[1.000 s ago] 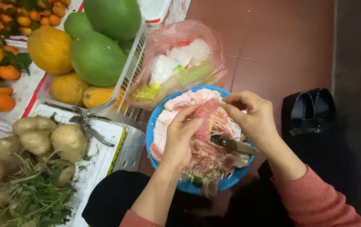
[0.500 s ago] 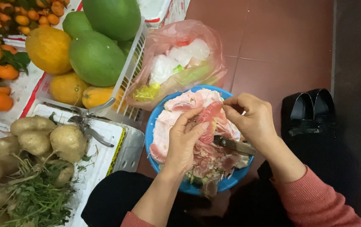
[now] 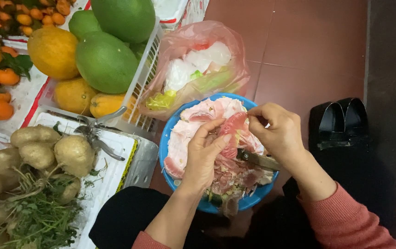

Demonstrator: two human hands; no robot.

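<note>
- The round blue plastic basin [image 3: 168,138] on the person's lap is the landmark; it is heaped with pale pink peel and membrane scraps [image 3: 228,177].
- Above the basin's middle, the left hand [image 3: 203,154] curls its fingers around a pink pomelo segment [image 3: 231,133], thumb pressed on the flesh.
- The right hand [image 3: 278,133] pinches the top end of the same segment between thumb and fingertips; a small dark-handled knife [image 3: 259,160] is tucked under its palm, with the blade pointing towards the basin's centre.
- Judging by the scraps, much peeling is done; the segment in hand looks partly stripped, with skin left at its upper end.
- Just behind the basin sits a pink plastic bag [image 3: 193,64] with white and green contents.
- Left of the basin stands a white plastic basket [image 3: 145,87] holding large green and yellow pomelos [image 3: 105,62], whole and uncut.
- Further left lie tan root vegetables [image 3: 71,154] and metal shears [image 3: 97,133].
</note>
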